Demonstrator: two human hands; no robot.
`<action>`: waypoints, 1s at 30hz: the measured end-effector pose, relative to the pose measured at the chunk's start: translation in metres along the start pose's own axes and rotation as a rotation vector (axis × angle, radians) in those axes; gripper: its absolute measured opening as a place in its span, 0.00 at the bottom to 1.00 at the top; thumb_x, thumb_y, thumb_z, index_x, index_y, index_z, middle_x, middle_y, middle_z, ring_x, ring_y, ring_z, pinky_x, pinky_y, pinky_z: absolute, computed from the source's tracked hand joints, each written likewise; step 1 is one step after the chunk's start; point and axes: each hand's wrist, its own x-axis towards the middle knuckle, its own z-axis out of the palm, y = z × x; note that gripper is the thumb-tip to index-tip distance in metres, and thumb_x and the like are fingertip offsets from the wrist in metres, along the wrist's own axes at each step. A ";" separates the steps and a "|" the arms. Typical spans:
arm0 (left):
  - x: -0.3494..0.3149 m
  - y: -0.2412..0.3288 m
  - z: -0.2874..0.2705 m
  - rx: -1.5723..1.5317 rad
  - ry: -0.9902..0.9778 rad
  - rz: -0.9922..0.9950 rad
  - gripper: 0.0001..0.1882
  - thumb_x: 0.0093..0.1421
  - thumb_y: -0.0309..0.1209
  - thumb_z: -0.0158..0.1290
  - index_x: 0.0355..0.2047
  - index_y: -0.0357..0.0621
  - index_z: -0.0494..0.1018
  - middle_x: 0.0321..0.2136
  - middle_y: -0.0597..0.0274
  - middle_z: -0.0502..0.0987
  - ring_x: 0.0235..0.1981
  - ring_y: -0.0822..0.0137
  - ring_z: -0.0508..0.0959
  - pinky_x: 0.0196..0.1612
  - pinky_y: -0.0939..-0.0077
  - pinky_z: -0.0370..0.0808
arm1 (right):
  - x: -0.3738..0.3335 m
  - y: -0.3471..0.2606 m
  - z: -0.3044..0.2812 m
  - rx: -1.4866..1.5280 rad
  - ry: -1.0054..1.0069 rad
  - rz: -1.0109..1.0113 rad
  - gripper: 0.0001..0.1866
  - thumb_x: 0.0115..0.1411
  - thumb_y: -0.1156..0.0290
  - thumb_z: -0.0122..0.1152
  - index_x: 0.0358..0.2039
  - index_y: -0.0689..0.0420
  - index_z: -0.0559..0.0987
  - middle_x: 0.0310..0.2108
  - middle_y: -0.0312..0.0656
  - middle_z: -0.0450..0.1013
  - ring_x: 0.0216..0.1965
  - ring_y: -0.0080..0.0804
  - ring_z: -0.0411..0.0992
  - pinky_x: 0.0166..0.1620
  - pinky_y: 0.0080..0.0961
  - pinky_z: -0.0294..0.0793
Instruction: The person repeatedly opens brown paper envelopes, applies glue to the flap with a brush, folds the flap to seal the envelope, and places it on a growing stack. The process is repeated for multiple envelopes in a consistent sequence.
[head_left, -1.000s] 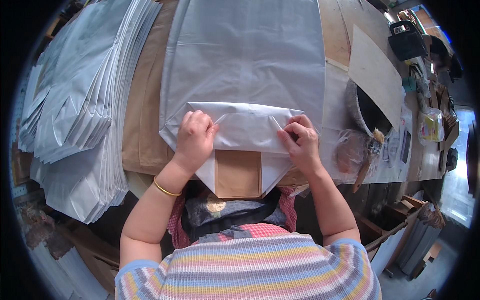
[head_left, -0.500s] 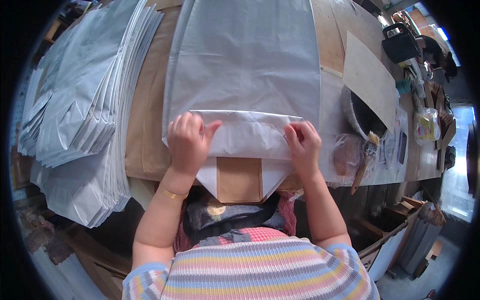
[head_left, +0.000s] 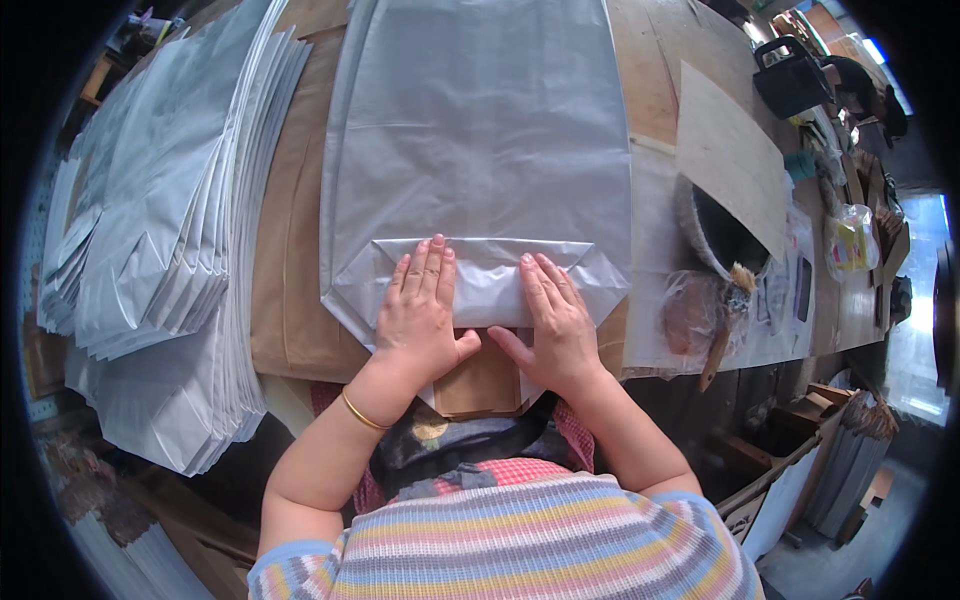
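Observation:
A large silvery-white bag lies flat in front of me, its near end folded over into a band with angled corners. My left hand presses flat on the left part of that fold, fingers stretched out and pointing away from me. On the right part rests my right hand, likewise flat with its fingers extended. Between and below my palms a brown cardboard piece shows at the bag's near end, reaching past the table edge. Neither hand grips anything.
A thick stack of similar silvery bags fills the left side, hanging over the table's near edge. At right are a brush, a round dark container partly under a flat board, a clear plastic bag and a black box-shaped item.
Both hands have moved inward from the fold's ends and opened from a pinch to lie flat. The raised flap now lies pressed down toward me.

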 end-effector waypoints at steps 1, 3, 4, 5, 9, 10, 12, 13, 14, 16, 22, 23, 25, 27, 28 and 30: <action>0.002 0.004 -0.002 0.022 -0.015 -0.024 0.53 0.48 0.50 0.56 0.67 0.31 0.49 0.69 0.44 0.47 0.71 0.53 0.47 0.72 0.59 0.42 | 0.000 0.003 -0.005 0.105 -0.013 0.043 0.42 0.52 0.60 0.69 0.61 0.69 0.63 0.60 0.59 0.63 0.65 0.50 0.58 0.66 0.41 0.56; 0.002 0.019 -0.010 0.173 -0.097 -0.078 0.50 0.50 0.48 0.56 0.66 0.30 0.51 0.68 0.42 0.49 0.71 0.51 0.47 0.71 0.56 0.43 | -0.006 0.014 -0.021 0.319 -0.042 0.127 0.40 0.52 0.64 0.69 0.62 0.68 0.63 0.60 0.59 0.64 0.65 0.50 0.59 0.65 0.41 0.58; 0.003 0.028 -0.022 0.302 -0.151 -0.109 0.47 0.51 0.46 0.55 0.65 0.29 0.53 0.68 0.40 0.50 0.71 0.50 0.48 0.71 0.54 0.44 | -0.010 0.022 -0.027 0.760 0.037 0.340 0.39 0.55 0.68 0.67 0.63 0.67 0.62 0.60 0.57 0.65 0.64 0.47 0.61 0.64 0.38 0.59; 0.002 0.034 -0.030 0.430 -0.204 -0.144 0.44 0.53 0.45 0.54 0.64 0.29 0.55 0.67 0.39 0.52 0.70 0.49 0.49 0.71 0.52 0.46 | -0.017 0.032 -0.041 0.765 0.142 0.239 0.37 0.57 0.70 0.64 0.64 0.66 0.60 0.60 0.54 0.66 0.62 0.42 0.64 0.64 0.34 0.59; 0.020 0.041 0.019 0.171 0.394 0.362 0.26 0.57 0.32 0.48 0.56 0.35 0.68 0.52 0.41 0.74 0.54 0.47 0.74 0.58 0.52 0.68 | -0.017 0.015 -0.047 0.760 0.226 0.182 0.27 0.57 0.73 0.61 0.58 0.66 0.71 0.55 0.51 0.72 0.60 0.40 0.67 0.63 0.32 0.60; 0.033 0.038 0.027 0.252 0.427 0.290 0.23 0.57 0.32 0.48 0.52 0.36 0.72 0.49 0.43 0.76 0.51 0.47 0.76 0.55 0.53 0.71 | -0.016 0.009 -0.046 0.722 0.206 0.176 0.25 0.56 0.74 0.61 0.55 0.65 0.73 0.53 0.50 0.73 0.59 0.40 0.68 0.63 0.33 0.61; 0.051 0.027 0.019 0.290 0.436 0.250 0.18 0.53 0.33 0.51 0.43 0.37 0.78 0.37 0.45 0.81 0.41 0.52 0.81 0.48 0.57 0.74 | -0.019 0.004 -0.049 0.541 0.210 0.099 0.21 0.54 0.76 0.60 0.50 0.65 0.77 0.49 0.48 0.76 0.56 0.37 0.71 0.62 0.34 0.61; 0.050 0.018 0.000 0.341 0.429 0.279 0.16 0.51 0.33 0.52 0.36 0.35 0.79 0.29 0.47 0.80 0.33 0.56 0.79 0.42 0.60 0.74 | -0.020 -0.003 -0.053 0.497 0.207 0.077 0.20 0.52 0.78 0.58 0.48 0.64 0.79 0.47 0.48 0.77 0.54 0.37 0.72 0.62 0.34 0.63; 0.044 0.012 -0.033 0.436 0.362 0.279 0.13 0.49 0.33 0.52 0.29 0.35 0.78 0.23 0.51 0.78 0.27 0.59 0.76 0.36 0.61 0.72 | -0.025 -0.005 -0.052 0.553 0.202 0.109 0.18 0.53 0.79 0.57 0.46 0.64 0.80 0.46 0.47 0.78 0.54 0.37 0.73 0.62 0.35 0.63; 0.051 -0.026 -0.088 0.629 0.448 0.217 0.11 0.44 0.33 0.52 0.22 0.35 0.75 0.20 0.52 0.75 0.24 0.60 0.73 0.31 0.63 0.71 | -0.002 -0.003 -0.053 0.587 0.203 0.043 0.15 0.52 0.82 0.58 0.42 0.63 0.81 0.39 0.47 0.80 0.46 0.40 0.78 0.61 0.40 0.67; -0.029 -0.162 -0.223 0.681 0.713 0.083 0.12 0.42 0.23 0.51 0.30 0.32 0.74 0.29 0.49 0.77 0.34 0.54 0.78 0.42 0.65 0.77 | 0.006 -0.007 -0.027 0.512 0.106 -0.022 0.09 0.55 0.80 0.59 0.38 0.62 0.80 0.36 0.47 0.80 0.41 0.42 0.79 0.59 0.41 0.68; -0.052 -0.194 -0.231 0.751 0.780 0.065 0.17 0.45 0.20 0.51 0.39 0.34 0.77 0.38 0.50 0.80 0.42 0.53 0.79 0.49 0.64 0.76 | 0.006 -0.008 -0.024 0.529 0.081 -0.026 0.09 0.55 0.80 0.59 0.37 0.62 0.80 0.36 0.47 0.80 0.41 0.42 0.79 0.59 0.41 0.68; -0.104 -0.250 -0.245 0.776 0.753 -0.057 0.17 0.49 0.22 0.51 0.41 0.39 0.78 0.43 0.54 0.80 0.47 0.58 0.79 0.52 0.66 0.75 | 0.007 -0.010 -0.016 0.543 0.061 -0.038 0.08 0.55 0.80 0.60 0.37 0.62 0.81 0.35 0.46 0.80 0.40 0.42 0.79 0.59 0.42 0.69; -0.144 -0.286 -0.237 0.674 0.655 -0.130 0.22 0.49 0.18 0.49 0.45 0.43 0.78 0.47 0.57 0.79 0.50 0.58 0.77 0.54 0.67 0.73 | 0.008 -0.005 -0.012 0.544 0.037 -0.038 0.08 0.55 0.80 0.60 0.37 0.62 0.81 0.34 0.47 0.80 0.40 0.42 0.79 0.59 0.42 0.69; -0.159 -0.301 -0.225 0.599 0.592 -0.152 0.23 0.49 0.17 0.48 0.46 0.44 0.77 0.48 0.57 0.78 0.51 0.58 0.76 0.56 0.65 0.72 | 0.009 -0.004 -0.010 0.537 0.027 -0.030 0.08 0.55 0.80 0.60 0.37 0.62 0.81 0.34 0.47 0.80 0.39 0.42 0.79 0.59 0.42 0.69; -0.174 -0.315 -0.199 0.435 0.463 -0.189 0.25 0.50 0.15 0.47 0.48 0.45 0.77 0.49 0.56 0.78 0.53 0.57 0.75 0.60 0.62 0.68 | 0.011 -0.002 -0.009 0.514 0.004 -0.001 0.08 0.55 0.79 0.60 0.37 0.62 0.81 0.34 0.47 0.80 0.39 0.42 0.79 0.58 0.42 0.70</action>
